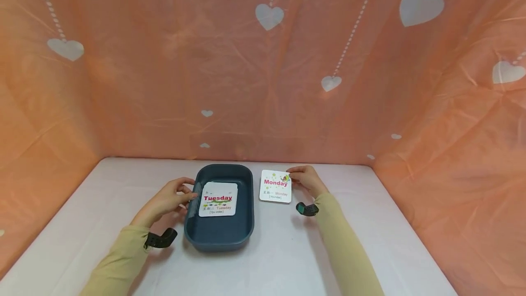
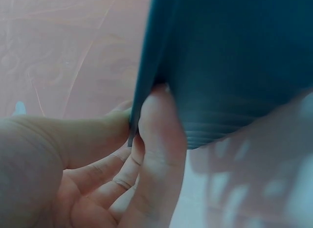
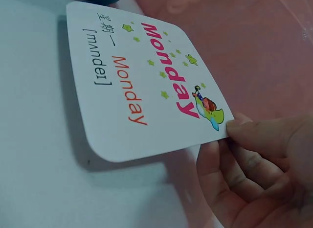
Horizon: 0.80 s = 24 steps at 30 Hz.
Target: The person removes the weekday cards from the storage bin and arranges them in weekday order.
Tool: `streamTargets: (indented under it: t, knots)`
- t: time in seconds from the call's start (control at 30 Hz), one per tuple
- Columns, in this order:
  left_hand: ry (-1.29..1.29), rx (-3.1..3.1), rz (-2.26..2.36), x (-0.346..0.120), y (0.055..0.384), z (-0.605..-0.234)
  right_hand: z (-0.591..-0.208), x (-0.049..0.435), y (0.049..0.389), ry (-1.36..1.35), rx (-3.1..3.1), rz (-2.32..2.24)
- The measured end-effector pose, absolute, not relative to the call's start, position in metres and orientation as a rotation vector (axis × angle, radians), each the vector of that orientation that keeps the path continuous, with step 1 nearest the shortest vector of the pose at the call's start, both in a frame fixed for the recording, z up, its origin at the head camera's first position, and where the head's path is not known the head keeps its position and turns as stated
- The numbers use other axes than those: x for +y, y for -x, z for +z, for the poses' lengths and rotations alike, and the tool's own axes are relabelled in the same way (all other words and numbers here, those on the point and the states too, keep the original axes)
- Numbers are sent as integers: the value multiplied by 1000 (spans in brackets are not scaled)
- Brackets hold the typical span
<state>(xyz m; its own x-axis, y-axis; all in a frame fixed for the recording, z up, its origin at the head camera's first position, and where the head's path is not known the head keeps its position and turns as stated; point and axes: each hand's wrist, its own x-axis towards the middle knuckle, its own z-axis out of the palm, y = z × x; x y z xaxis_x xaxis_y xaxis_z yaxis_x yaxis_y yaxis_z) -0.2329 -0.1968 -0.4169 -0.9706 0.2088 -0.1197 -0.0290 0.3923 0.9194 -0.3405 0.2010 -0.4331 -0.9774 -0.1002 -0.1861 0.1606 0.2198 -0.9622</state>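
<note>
A dark blue-grey plastic tray (image 1: 219, 236) stands on the white table, a white card reading Tuesday (image 1: 218, 201) lying inside it. My left hand (image 1: 170, 200) pinches the tray's left rim; in the left wrist view the thumb and a finger (image 2: 159, 125) clasp the tray wall (image 2: 234, 66) from both sides. To the right of the tray, my right hand (image 1: 308, 179) pinches the Monday card (image 1: 275, 191) by its right corner. The right wrist view shows that card (image 3: 117, 96) tilted, its near edge raised over the table with a shadow beneath, thumb on top and fingers below.
The white table (image 1: 279, 250) extends around the tray. An orange cloth backdrop (image 1: 230, 81) printed with white hearts hangs behind and along both sides. Dark straps circle both wrists, the left strap (image 1: 160, 240) near the tray's side.
</note>
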Motion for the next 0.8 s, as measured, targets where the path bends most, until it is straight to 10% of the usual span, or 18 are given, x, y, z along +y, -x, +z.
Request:
streamTargets:
  t: [0.8]
  knots:
    - [-138, 2415, 1622, -196, 234, -417, -446, 195, 342, 34, 2294, -1769]
